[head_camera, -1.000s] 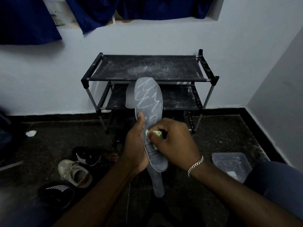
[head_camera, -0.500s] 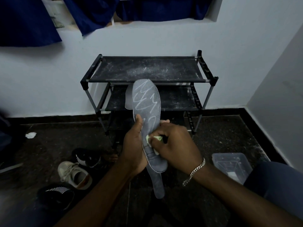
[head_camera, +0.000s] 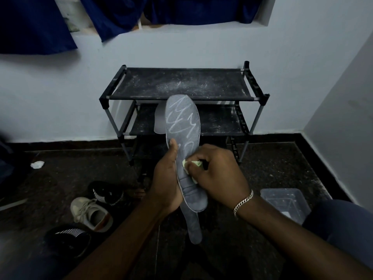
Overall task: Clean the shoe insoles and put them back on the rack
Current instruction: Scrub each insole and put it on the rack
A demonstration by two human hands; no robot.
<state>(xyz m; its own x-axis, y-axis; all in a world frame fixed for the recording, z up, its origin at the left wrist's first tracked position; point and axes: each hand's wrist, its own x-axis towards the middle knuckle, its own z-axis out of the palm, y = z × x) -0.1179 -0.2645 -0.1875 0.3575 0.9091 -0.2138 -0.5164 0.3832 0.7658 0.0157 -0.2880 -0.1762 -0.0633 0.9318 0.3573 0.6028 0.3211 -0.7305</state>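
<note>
While the person faces a black rack (head_camera: pixel 181 83) standing against the pale wall, both hands meet in front of it at mid-frame. Left hand (head_camera: pixel 165 182): fingers closed round the left edge of a grey insole (head_camera: pixel 182 122), thumb pressed flat on its front face; the insole is held upright, toe end up, overlapping the rack's front rail in the view. Pale scribbled lines mark its upper half. Right hand (head_camera: pixel 218 174): fingers curled together and pinching a small yellow-green cloth (head_camera: pixel 194 163) against the insole's middle, just beside the left thumb. A chain bracelet (head_camera: pixel 243 203) circles the right wrist.

A second grey insole (head_camera: pixel 193 227) shows below the first one's heel, partly hidden behind it; whether the left hand holds it as well cannot be told. A third, paler insole (head_camera: pixel 159 120) lies at the front edge of the rack's middle shelf, half covered by the held one. The top shelf is dusted with white specks.

On the dark floor toward its left side lie a black striped shoe (head_camera: pixel 105 191), a beige shoe (head_camera: pixel 91 214) just in front of it, and another black striped shoe (head_camera: pixel 68 239) nearest the camera. A crumpled white scrap (head_camera: pixel 37 164) lies farther left, near the wall. A clear plastic box (head_camera: pixel 286 203) sits on the floor at the right, near the side wall. Dark blue cloth (head_camera: pixel 30 23) hangs along the top of the wall.
</note>
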